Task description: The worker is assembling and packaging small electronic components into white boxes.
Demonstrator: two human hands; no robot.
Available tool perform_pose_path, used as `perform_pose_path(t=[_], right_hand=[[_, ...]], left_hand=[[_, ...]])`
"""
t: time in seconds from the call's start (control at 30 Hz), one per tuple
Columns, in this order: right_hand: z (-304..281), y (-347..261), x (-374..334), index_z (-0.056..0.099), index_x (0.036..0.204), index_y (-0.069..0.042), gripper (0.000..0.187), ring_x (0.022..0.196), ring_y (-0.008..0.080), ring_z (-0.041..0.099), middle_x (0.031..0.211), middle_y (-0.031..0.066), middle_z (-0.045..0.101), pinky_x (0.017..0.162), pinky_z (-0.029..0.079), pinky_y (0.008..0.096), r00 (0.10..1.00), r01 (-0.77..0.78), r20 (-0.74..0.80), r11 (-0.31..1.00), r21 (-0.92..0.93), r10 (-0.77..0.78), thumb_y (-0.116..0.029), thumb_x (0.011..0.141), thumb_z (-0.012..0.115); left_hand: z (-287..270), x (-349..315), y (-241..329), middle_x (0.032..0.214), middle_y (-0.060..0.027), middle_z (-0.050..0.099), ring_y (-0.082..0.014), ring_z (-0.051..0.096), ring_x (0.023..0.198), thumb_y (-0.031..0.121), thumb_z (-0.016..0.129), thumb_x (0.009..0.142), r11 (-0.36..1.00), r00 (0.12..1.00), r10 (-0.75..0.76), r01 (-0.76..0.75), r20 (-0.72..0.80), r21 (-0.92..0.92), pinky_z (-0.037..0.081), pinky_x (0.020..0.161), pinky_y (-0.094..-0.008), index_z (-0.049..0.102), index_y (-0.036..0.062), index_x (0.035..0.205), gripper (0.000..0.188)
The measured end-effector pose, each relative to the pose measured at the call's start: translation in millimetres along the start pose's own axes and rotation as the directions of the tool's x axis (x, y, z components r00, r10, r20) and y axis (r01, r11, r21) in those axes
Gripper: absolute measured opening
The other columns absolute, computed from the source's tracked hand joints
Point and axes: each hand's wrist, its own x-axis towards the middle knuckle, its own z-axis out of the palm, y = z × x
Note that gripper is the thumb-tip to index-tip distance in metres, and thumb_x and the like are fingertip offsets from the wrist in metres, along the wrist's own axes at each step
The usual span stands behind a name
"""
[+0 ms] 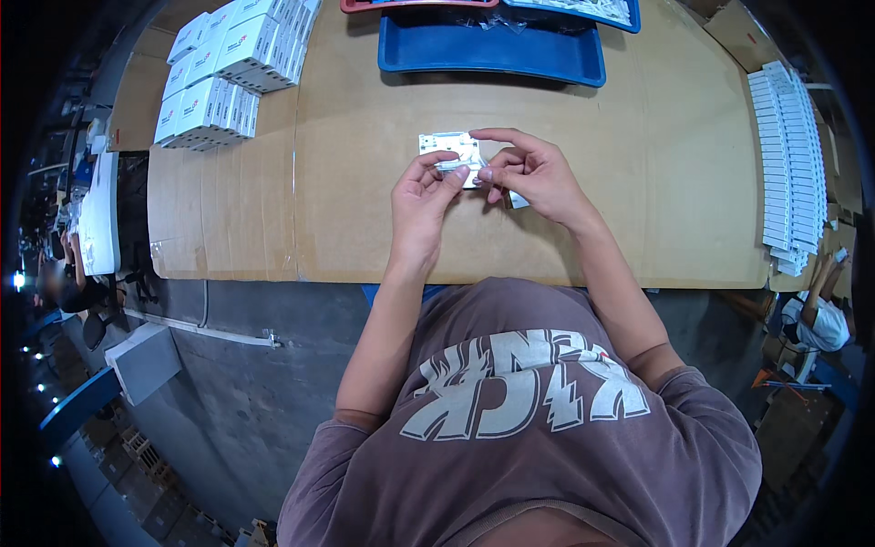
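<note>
Over the middle of the cardboard-covered table, my left hand [423,202] pinches a small glossy white piece [448,165] between thumb and fingers. From the other side, my right hand [540,180] meets it, thumb and curled fingers closed at the piece's right end and index finger stretched out above. Just beyond the fingertips shows a flat white carton [439,142] with small dark marks, partly covered by my hands. A white corner of something [518,200] peeks out under my right hand. The exact kind of the small piece cannot be made out.
A blue tray [492,66] stands at the far side, with a red tray [415,5] and another blue tray of small white parts behind. White boxes [214,77] are stacked far left; long rows of white boxes [791,164] line the right edge. Other people sit at both sides.
</note>
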Motion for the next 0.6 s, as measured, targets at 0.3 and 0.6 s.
perform_pose_path(t=[0.3,0.6], right_hand=[[-0.3,10.7,3.6,0.071,0.128,-0.003,0.03,0.074,0.0066,0.066,0.089,0.0022,0.07,0.066,0.054,0.0215,0.998,0.014,-0.062,0.997,-0.077,-0.019,-0.003,0.098,0.071],[-1.2,18.4,8.3,0.073,0.122,-0.001,0.028,0.079,0.0067,0.062,0.091,0.0012,0.071,0.07,0.052,0.0225,0.989,0.061,-0.116,0.968,-0.244,-0.092,-0.004,0.094,0.075]], left_hand=[[-6.2,1.2,0.3,0.102,-0.0058,0.069,-0.0103,0.066,0.094,0.005,0.066,0.101,0.999,1.0,0.02,-0.02,0.008,-0.028,0.056,0.083,-0.0259,0.061,-0.0005,0.13,0.03],[-6.6,0.7,5.1,0.089,-0.0019,0.066,-0.005,0.06,0.079,0.005,0.064,0.103,0.967,0.991,0.136,-0.129,-0.019,0.219,0.049,0.071,-0.021,0.068,-0.0012,0.123,0.022]])
